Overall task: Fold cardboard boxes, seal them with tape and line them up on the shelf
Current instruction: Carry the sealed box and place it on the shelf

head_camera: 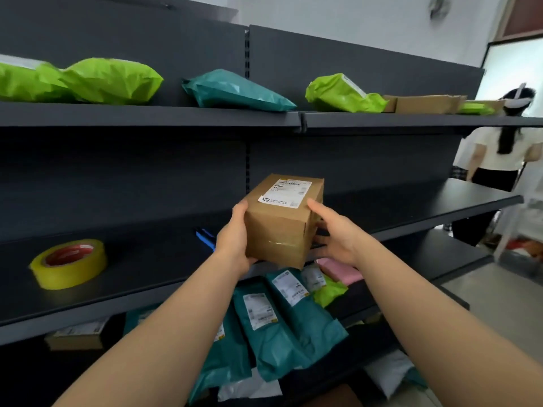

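Gripping the box (282, 221) from both sides at the centre of the frame, the left hand (235, 242) clamps its left face and the right hand (335, 233) clamps its right face, with the fingers of each curled round the far side. This opposed hold likely keeps the box level for setting down. The box is closed, with clear tape across its near face and a label on top. It sits at the front edge of the middle shelf (147, 277); whether it rests there cannot be told. On that shelf, a tape roll (69, 262) lies well apart at the left and a blue tool (205, 237) lies just beside the left hand, where it may obstruct lining up leftward. Green bags (111, 80) occupy the upper shelf, teal bags (279, 318) lie below, and another person (499, 148) stands at the right edge.
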